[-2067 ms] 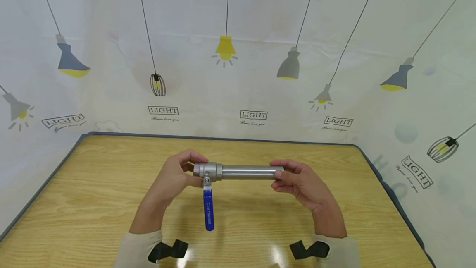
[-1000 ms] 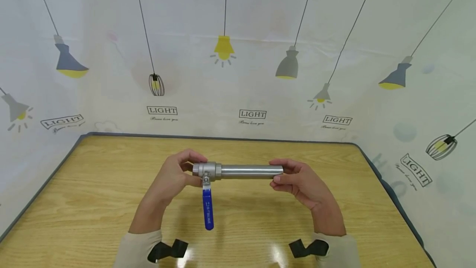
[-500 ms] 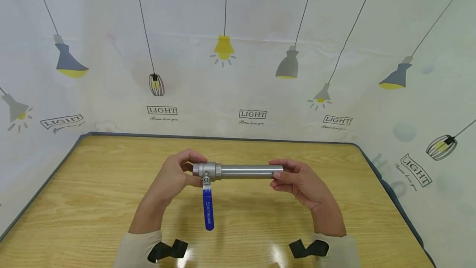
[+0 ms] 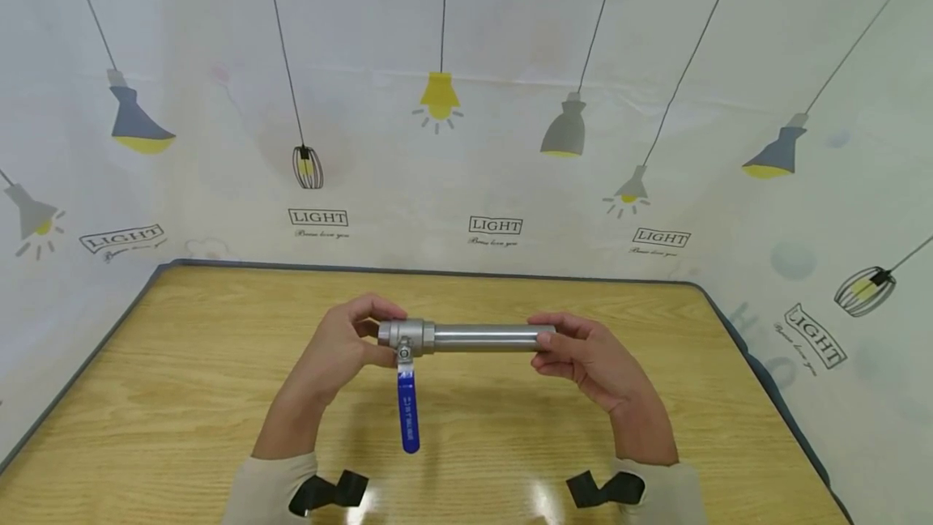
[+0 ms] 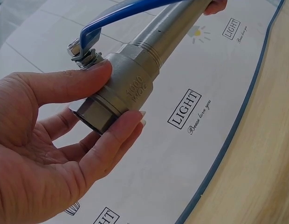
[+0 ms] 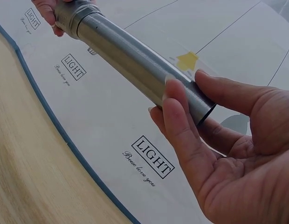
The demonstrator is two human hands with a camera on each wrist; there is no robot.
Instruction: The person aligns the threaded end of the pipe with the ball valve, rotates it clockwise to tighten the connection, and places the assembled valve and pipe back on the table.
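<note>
Between my two hands a steel ball valve (image 4: 412, 334) and a smooth metal pipe (image 4: 488, 337) are held level above the wooden table. The pipe's left end sits in the valve's socket, and a narrow band of thread shows at the joint in the left wrist view. My left hand (image 4: 341, 347) grips the valve body (image 5: 128, 77) with thumb and fingers near its hex end. The valve's blue lever handle (image 4: 409, 411) points toward me. At the pipe's free end, my right hand (image 4: 594, 359) pinches the tube (image 6: 140, 60) between thumb and fingers; its end opening faces the palm.
The wooden table (image 4: 182, 395) has a dark blue edge strip (image 4: 437, 271) along its back and sides. Behind it stands a pale cloth backdrop (image 4: 379, 152) printed with lamps and lettering. Black straps (image 4: 328, 492) hang at both sleeves.
My right thumb was lower on the pipe one second ago and now lies higher across its near side. The valve, the lever and my left hand stay almost where they were.
</note>
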